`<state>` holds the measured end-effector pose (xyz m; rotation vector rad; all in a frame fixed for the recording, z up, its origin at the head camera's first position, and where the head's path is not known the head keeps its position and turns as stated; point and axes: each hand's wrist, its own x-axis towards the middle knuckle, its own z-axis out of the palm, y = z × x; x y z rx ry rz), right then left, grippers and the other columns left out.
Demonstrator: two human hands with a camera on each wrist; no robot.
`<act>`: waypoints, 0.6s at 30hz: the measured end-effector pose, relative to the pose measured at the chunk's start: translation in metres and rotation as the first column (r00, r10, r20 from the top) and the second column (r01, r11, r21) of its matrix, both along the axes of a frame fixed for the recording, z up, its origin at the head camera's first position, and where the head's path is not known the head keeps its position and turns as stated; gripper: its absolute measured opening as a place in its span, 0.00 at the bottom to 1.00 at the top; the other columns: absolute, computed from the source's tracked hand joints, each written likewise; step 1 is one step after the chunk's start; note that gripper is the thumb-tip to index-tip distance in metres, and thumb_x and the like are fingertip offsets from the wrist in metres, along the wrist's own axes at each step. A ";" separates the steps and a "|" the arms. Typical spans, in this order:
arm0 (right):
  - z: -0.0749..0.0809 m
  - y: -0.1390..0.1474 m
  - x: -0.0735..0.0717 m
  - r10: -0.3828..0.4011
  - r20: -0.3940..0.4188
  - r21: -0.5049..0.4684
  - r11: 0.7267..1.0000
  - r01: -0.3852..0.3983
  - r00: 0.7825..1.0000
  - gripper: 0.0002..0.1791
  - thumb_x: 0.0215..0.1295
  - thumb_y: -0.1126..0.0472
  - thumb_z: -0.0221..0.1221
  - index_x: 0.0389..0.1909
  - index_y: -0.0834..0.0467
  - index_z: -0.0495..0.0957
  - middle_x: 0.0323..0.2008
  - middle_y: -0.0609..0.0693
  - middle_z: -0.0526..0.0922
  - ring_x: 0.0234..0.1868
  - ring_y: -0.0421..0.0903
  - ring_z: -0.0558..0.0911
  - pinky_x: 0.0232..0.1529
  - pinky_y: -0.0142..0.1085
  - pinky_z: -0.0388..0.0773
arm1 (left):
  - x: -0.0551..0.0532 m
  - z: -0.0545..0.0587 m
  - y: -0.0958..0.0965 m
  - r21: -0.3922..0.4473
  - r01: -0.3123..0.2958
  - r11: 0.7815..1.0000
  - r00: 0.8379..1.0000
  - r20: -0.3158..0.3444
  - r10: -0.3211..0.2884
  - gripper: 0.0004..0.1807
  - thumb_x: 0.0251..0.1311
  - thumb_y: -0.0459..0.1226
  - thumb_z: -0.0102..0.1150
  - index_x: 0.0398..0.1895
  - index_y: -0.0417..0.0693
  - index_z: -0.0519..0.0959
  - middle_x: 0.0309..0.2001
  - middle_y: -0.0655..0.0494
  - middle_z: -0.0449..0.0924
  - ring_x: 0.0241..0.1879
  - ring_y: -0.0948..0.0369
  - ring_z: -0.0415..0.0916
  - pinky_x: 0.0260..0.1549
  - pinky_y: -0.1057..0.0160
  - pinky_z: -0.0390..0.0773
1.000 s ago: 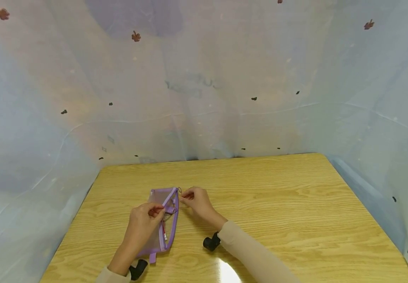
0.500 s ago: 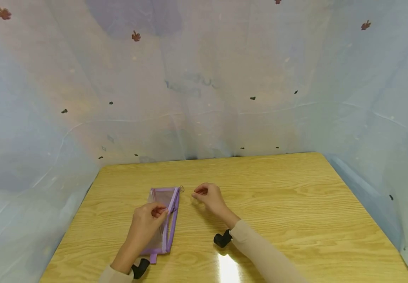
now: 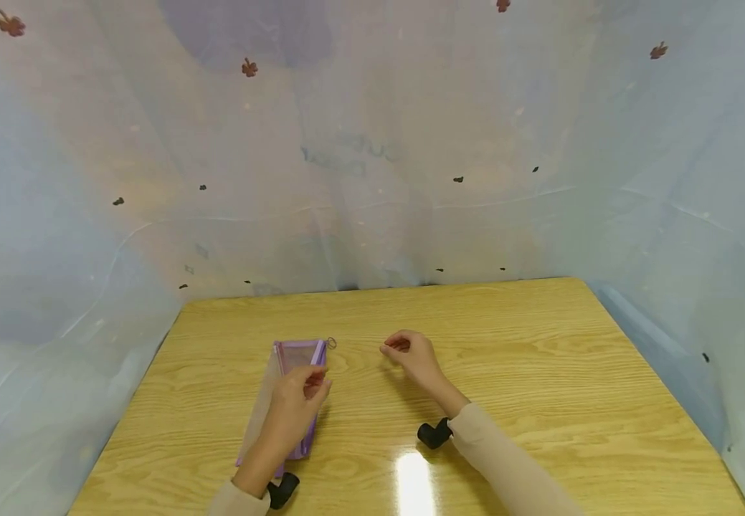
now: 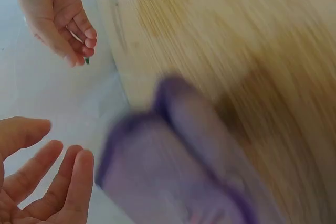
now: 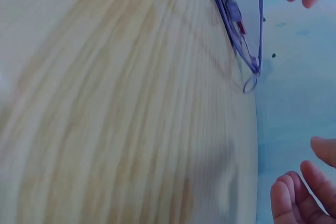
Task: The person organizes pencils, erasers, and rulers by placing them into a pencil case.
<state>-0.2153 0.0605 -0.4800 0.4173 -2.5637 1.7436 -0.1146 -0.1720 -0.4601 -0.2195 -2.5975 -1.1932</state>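
A purple-trimmed mesh zip pouch (image 3: 300, 353) lies on the left part of the table, with a small ring (image 3: 331, 343) at its far right corner. Over it hovers my left hand (image 3: 293, 403), which hides part of the pouch; in the left wrist view its thumb and fingers (image 4: 79, 184) are apart and hold nothing. To the right of the pouch, my right hand (image 3: 416, 358) hangs above the wood, fingers loosely bent, with a gap between thumb and fingertips (image 5: 283, 198). In the right wrist view something red (image 5: 241, 28) shows in the pouch's gaping side.
The wood-grain table (image 3: 508, 344) extends far to the right. Pale patterned cloth (image 3: 372, 143) hangs behind it and along both sides. Black wrist mounts (image 3: 434, 433) stick out from both wrists.
My left hand has let go of the pouch's edge and moved slightly right. My right hand has drawn away from the ring toward the right. The pouch's opening has narrowed.
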 end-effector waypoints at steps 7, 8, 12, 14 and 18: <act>0.003 0.018 0.001 -0.042 -0.011 0.003 0.999 0.042 0.999 0.12 0.63 0.60 0.69 0.42 0.64 0.83 0.37 0.50 0.83 0.38 0.47 0.80 0.43 0.38 0.80 | -0.006 -0.001 0.018 -0.004 0.022 1.000 1.000 -0.017 -0.022 0.20 0.71 0.43 0.58 0.58 0.40 0.78 0.51 0.43 0.80 0.48 0.46 0.80 0.47 0.50 0.82; 0.004 0.021 0.002 -0.046 -0.014 0.005 0.999 0.046 0.999 0.13 0.63 0.59 0.69 0.43 0.64 0.83 0.37 0.50 0.83 0.39 0.47 0.80 0.44 0.39 0.80 | -0.007 -0.001 0.020 -0.007 0.024 1.000 1.000 -0.016 -0.024 0.21 0.72 0.45 0.56 0.60 0.41 0.78 0.54 0.43 0.79 0.50 0.46 0.79 0.48 0.49 0.81; 0.004 0.029 0.002 -0.064 -0.015 0.026 0.998 0.064 0.998 0.17 0.65 0.53 0.67 0.45 0.62 0.83 0.40 0.49 0.84 0.42 0.48 0.80 0.47 0.43 0.80 | -0.012 -0.001 0.029 -0.017 0.038 0.999 0.999 -0.012 -0.038 0.26 0.72 0.50 0.55 0.65 0.46 0.74 0.63 0.44 0.74 0.62 0.43 0.69 0.59 0.39 0.71; 0.005 0.033 0.003 -0.075 -0.008 0.040 0.996 0.075 0.997 0.19 0.66 0.47 0.65 0.46 0.59 0.84 0.44 0.50 0.84 0.45 0.50 0.80 0.49 0.46 0.79 | -0.015 0.000 0.034 -0.024 0.051 0.998 0.999 -0.002 -0.051 0.28 0.71 0.52 0.54 0.68 0.48 0.72 0.67 0.45 0.70 0.67 0.43 0.63 0.63 0.36 0.64; 0.004 0.045 0.005 -0.085 -0.018 0.090 0.992 0.086 0.996 0.28 0.67 0.38 0.60 0.53 0.58 0.82 0.55 0.55 0.81 0.58 0.56 0.77 0.58 0.54 0.74 | -0.018 0.000 0.044 -0.059 0.086 0.995 0.996 0.030 -0.084 0.34 0.70 0.58 0.53 0.72 0.50 0.67 0.72 0.46 0.62 0.72 0.42 0.54 0.63 0.32 0.60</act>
